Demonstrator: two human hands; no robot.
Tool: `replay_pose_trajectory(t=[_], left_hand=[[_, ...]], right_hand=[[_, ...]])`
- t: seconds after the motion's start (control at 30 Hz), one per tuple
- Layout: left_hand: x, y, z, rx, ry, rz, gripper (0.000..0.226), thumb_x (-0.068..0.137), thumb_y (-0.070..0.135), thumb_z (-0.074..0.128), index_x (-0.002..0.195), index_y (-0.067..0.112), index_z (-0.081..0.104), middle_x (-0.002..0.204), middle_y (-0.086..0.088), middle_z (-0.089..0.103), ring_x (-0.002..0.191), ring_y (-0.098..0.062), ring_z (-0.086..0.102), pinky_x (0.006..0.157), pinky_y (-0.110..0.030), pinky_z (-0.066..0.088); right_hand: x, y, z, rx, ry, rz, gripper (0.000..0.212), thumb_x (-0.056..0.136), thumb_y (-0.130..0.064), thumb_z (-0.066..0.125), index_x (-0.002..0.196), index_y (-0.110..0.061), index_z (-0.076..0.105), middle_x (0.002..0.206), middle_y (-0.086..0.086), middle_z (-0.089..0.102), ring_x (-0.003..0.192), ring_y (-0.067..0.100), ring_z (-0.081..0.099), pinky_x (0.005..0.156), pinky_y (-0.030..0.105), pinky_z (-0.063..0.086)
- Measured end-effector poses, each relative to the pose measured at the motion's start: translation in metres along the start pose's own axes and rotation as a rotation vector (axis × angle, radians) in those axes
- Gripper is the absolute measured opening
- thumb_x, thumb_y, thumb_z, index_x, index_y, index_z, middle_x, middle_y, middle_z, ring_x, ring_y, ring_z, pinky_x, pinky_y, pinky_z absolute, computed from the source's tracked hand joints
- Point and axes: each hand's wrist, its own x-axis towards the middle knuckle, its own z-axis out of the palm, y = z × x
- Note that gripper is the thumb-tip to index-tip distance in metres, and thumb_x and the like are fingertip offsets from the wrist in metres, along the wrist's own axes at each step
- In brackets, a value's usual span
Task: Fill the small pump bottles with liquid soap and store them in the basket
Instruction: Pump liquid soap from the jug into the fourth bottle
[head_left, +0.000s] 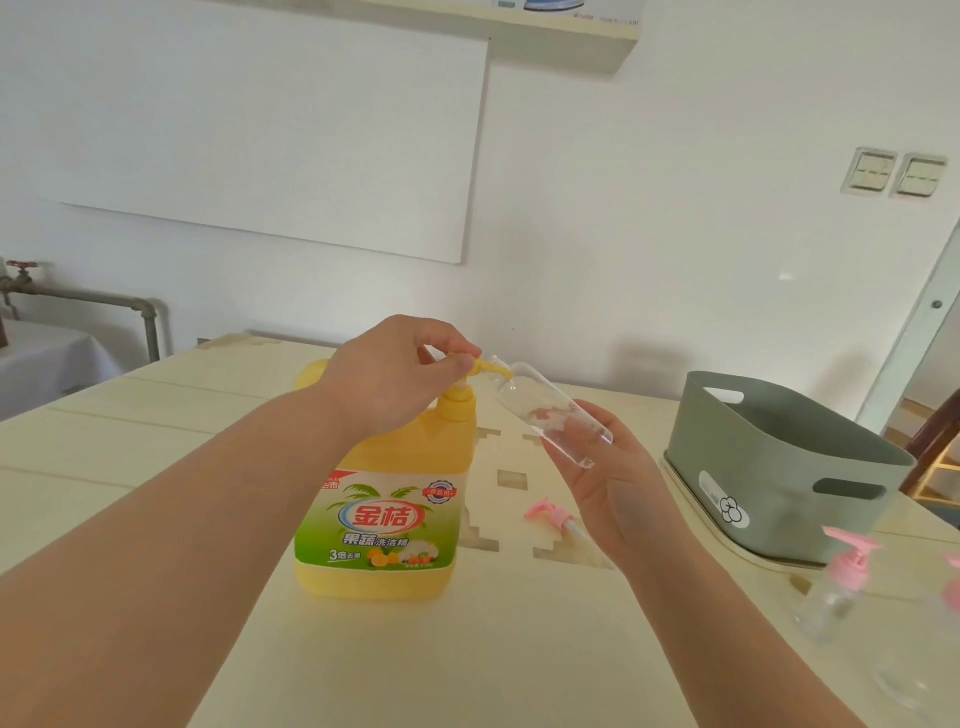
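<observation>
A big yellow soap jug (384, 514) with a green label stands mid-table. My left hand (395, 374) rests on top of its yellow pump head (480, 366), fingers curled over it. My right hand (608, 483) holds a small clear bottle (545, 415) tilted, its open mouth against the pump's spout. The bottle looks nearly empty, with some liquid inside. Its pink pump cap (553, 514) lies on the table below. A grey-green basket (779, 467) stands at the right.
Another small clear bottle with a pink pump (836, 587) stands near the table's right front, and a second pink-topped one (953, 587) is cut off by the frame edge. A pipe with a tap (78, 296) runs along the wall at the left.
</observation>
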Motion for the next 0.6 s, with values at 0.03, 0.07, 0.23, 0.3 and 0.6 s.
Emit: replay_pose_trajectory(t=[0.03,0.07,0.23,0.3,0.6], left_hand=[[0.001,0.001,0.0,0.015,-0.002,-0.004,0.012,0.087,0.047,0.056,0.088,0.047,0.068,0.08,0.013,0.064,0.072,-0.008,0.06,0.06,-0.025,0.039],[0.001,0.001,0.0,0.028,-0.001,-0.008,0.012,0.087,0.047,0.055,0.088,0.047,0.067,0.081,0.013,0.064,0.074,-0.008,0.06,0.06,-0.024,0.04],[-0.008,0.001,-0.002,0.304,-0.018,0.124,0.015,0.092,0.048,0.046,0.105,0.048,0.054,0.085,0.032,0.05,0.074,0.012,0.051,0.066,-0.023,0.038],[-0.01,0.002,-0.003,0.339,-0.03,0.169,0.02,0.092,0.05,0.041,0.112,0.049,0.048,0.083,0.038,0.042,0.075,0.014,0.048,0.068,-0.023,0.036],[-0.01,0.0,-0.005,0.182,-0.035,0.106,0.016,0.088,0.053,0.046,0.104,0.056,0.046,0.092,0.023,0.059,0.091,-0.002,0.055,0.076,-0.026,0.038]], right_hand=[[0.001,0.0,-0.001,0.001,-0.009,0.001,0.06,0.069,0.004,0.072,0.124,0.006,0.049,0.114,0.022,0.063,0.101,0.027,0.068,0.092,0.032,0.054],[0.0,0.0,-0.002,0.001,-0.019,0.006,0.059,0.07,0.003,0.072,0.124,0.007,0.049,0.114,0.022,0.064,0.103,0.027,0.067,0.093,0.031,0.053],[-0.004,-0.001,0.001,-0.413,-0.008,0.045,0.057,0.064,-0.025,0.079,0.117,-0.018,0.06,0.118,0.009,0.067,0.103,0.023,0.066,0.085,0.04,0.05],[-0.005,0.0,0.0,-0.471,0.003,0.068,0.04,0.076,-0.032,0.075,0.113,-0.024,0.061,0.11,0.004,0.07,0.093,0.018,0.069,0.084,0.04,0.047],[-0.008,-0.002,0.01,-0.381,0.037,-0.033,0.031,0.102,-0.035,0.04,0.108,-0.018,0.066,0.095,0.005,0.072,0.082,0.02,0.063,0.06,0.03,0.046]])
